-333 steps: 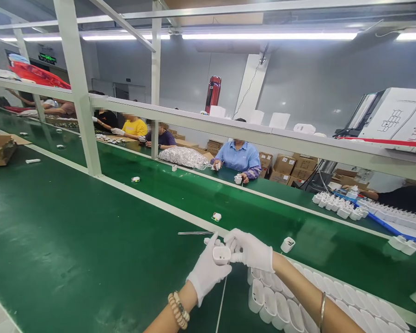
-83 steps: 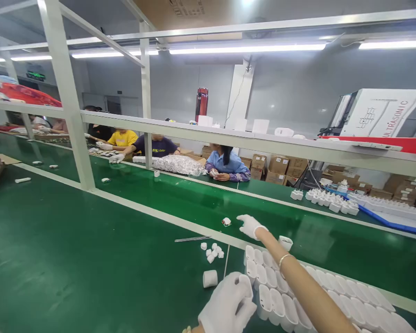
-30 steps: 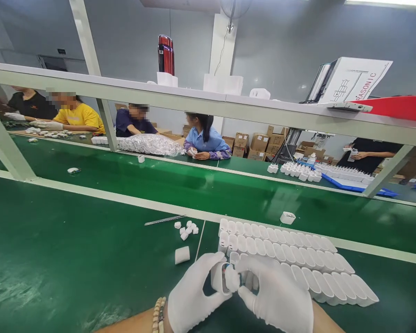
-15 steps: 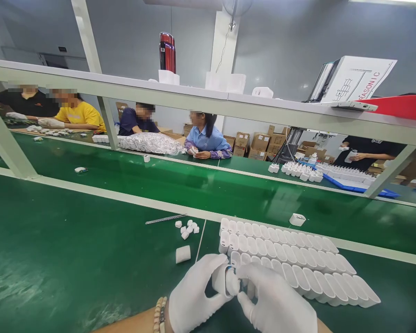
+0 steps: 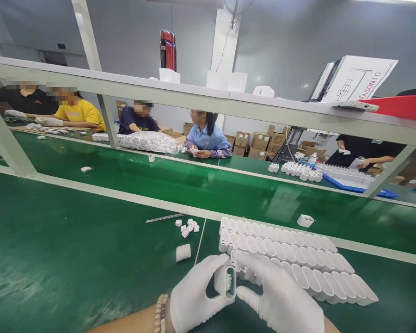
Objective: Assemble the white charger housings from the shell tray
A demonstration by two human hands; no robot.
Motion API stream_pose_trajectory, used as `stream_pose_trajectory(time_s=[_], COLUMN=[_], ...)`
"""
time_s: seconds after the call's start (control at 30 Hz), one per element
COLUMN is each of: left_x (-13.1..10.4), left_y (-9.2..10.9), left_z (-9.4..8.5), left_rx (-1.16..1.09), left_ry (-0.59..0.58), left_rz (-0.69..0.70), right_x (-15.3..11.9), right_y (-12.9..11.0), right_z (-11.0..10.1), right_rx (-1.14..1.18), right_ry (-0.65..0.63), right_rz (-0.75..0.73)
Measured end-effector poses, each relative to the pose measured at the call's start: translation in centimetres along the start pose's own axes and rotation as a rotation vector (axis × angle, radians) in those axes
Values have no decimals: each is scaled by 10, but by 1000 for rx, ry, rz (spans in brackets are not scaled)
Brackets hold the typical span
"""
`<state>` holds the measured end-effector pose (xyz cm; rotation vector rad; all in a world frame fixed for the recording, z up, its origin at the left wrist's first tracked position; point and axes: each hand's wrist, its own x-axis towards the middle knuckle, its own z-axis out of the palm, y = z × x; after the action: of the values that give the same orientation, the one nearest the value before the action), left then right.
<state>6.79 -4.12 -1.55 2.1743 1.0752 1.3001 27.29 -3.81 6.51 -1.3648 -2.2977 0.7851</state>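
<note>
My left hand (image 5: 197, 293), in a white glove, grips a white oval plastic housing (image 5: 222, 283) between thumb and fingers. Its open end faces right, and a white piece shows inside with a dark greenish edge beside it. My gloved right hand (image 5: 280, 291) is just right of that opening, thumb and fingers apart with nothing visible between them. Behind it stand rows of similar white housings (image 5: 312, 259), partly hidden by the hand. Another white housing (image 5: 183, 252) lies on its side to the left, near several small white pieces (image 5: 190, 227).
Metal tweezers (image 5: 166, 217) lie beyond the small pieces. A green conveyor belt (image 5: 194, 180) crosses ahead, carrying a white housing (image 5: 305, 220) and other parts. Above it runs a shelf (image 5: 194, 95) on slanted posts. Several co-workers sit or stand across the belt.
My right hand has drawn slightly back from the housing's mouth, and the white piece now sits deeper inside. Parts on the belt have shifted right.
</note>
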Motion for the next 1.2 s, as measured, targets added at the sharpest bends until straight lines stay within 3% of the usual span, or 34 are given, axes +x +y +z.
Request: stream_pose_trajectory(time_s=[0.1,0.2,0.3,0.57,0.7,0.83,1.0,1.2], left_x=[7,16,16,1,1,-3,-10,-14], left_y=[10,18,17,1,1,1,-9,-12], left_z=[-4,-7,-6,8,11,10,14,18], left_rx=[-115,-244,-276,-173,-118,131,265,258], left_ry=[-65,-158,-173,-202,-196,-279,-476,-530], left_rz=[-15,-22,-31,-141,-112,-56,18,5], right_x=[6,12,15,16,15,16,18,14], right_y=[0,-1,-1,8,-1,-1,4,5], right_z=[6,12,14,20,21,22,24,41], right_rx=[80,106,121,88,44,45,168,-80], right_ry=[-38,-29,-34,-3,-83,-162,-298,-311], right_rz=[-56,6,72,91,56,-33,-161,-81])
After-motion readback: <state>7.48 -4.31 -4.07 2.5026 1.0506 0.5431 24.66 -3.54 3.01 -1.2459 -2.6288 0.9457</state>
